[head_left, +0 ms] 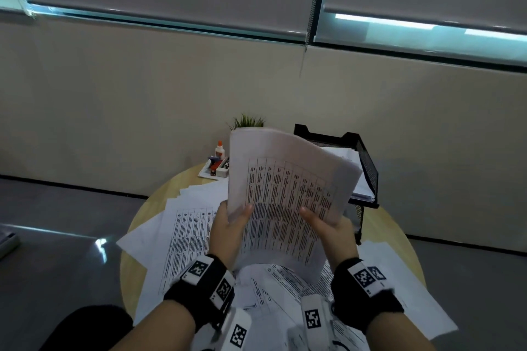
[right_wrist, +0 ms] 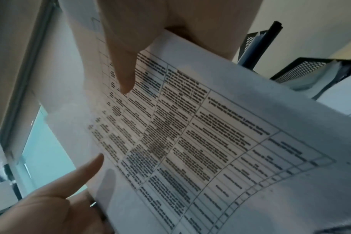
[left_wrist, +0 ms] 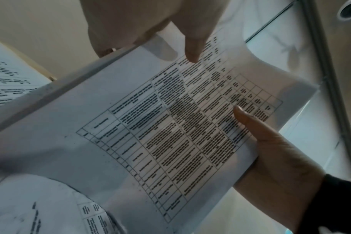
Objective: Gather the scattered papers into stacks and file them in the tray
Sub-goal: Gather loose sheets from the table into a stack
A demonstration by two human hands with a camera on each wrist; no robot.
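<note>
both hands hold one stack of papers [head_left: 288,194] lifted above the round wooden desk [head_left: 159,202], its printed table facing the person and its top edge curling away. the left hand [head_left: 228,232] grips the stack's left edge, thumb [left_wrist: 192,47] pressed on the front sheet, fingers behind. the right hand [head_left: 332,232] grips the right edge the same way, thumb [right_wrist: 124,74] on the print. more loose papers [head_left: 188,222] lie scattered on the desk under and around the wrists. the black mesh tray [head_left: 368,168] stands at about 1 o'clock from the stack, with sheets already in it. at 11 o'clock sit a glue bottle [head_left: 219,149] and a small plant [head_left: 247,122].
</note>
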